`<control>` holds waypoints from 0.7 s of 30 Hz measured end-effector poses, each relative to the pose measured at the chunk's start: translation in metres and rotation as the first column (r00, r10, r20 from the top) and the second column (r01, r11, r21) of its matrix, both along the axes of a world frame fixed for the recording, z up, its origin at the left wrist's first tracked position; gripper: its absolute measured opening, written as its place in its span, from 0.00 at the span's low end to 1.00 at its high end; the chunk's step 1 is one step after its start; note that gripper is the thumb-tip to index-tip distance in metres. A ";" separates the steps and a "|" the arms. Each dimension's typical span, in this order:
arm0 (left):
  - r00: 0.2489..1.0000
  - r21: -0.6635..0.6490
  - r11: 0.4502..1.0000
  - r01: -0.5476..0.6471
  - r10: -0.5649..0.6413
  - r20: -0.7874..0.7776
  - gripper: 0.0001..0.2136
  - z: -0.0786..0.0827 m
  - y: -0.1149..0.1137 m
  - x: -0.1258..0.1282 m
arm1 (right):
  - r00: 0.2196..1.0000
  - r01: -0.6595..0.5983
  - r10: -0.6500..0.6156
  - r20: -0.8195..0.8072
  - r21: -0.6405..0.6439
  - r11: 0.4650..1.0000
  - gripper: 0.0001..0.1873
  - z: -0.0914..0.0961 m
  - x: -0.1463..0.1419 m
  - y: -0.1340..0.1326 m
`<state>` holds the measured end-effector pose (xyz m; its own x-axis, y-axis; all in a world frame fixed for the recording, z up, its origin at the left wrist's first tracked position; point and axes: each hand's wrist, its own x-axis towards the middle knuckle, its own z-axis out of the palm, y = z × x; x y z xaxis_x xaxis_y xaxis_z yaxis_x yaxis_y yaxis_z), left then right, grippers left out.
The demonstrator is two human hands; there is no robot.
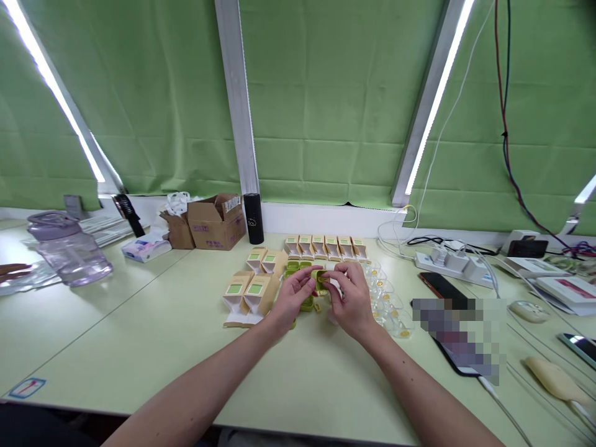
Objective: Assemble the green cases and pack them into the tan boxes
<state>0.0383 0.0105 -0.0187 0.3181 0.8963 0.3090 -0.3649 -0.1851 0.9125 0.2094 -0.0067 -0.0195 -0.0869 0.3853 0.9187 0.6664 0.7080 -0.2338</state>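
Between my two hands, above the table, is a small olive-green square container point(320, 280). My left hand point(294, 298) grips its left side with thumb and fingers. On the other side, my right hand point(350, 299) pinches its right edge. More green containers point(306, 304) lie just beneath and behind my hands, partly hidden. Left of them stand open tan cartons with green squares point(244, 295), and a row of similar cartons point(326, 246) runs along the back. Clear plastic pieces with yellow dots point(388, 304) sit in rows beside my right hand.
Phones point(444, 288), a power strip point(454, 267) and cables occupy the right side. A cardboard box point(216, 223), a black cylinder point(252, 218), a tissue pack point(145, 246) and a purple water bottle point(69, 251) stand left. Another person's hand point(13, 271) shows at the far left.
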 end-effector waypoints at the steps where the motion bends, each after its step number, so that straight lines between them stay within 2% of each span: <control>1: 1.000 0.004 1.000 0.000 0.000 -0.003 0.26 -0.001 0.000 0.000 | 1.000 0.007 -0.007 0.017 0.002 1.000 0.10 0.000 0.000 0.000; 21: 1.000 0.001 1.000 0.017 -0.017 -0.023 0.25 0.000 0.000 -0.001 | 0.998 0.007 -0.010 0.066 0.046 0.999 0.09 -0.001 0.002 0.002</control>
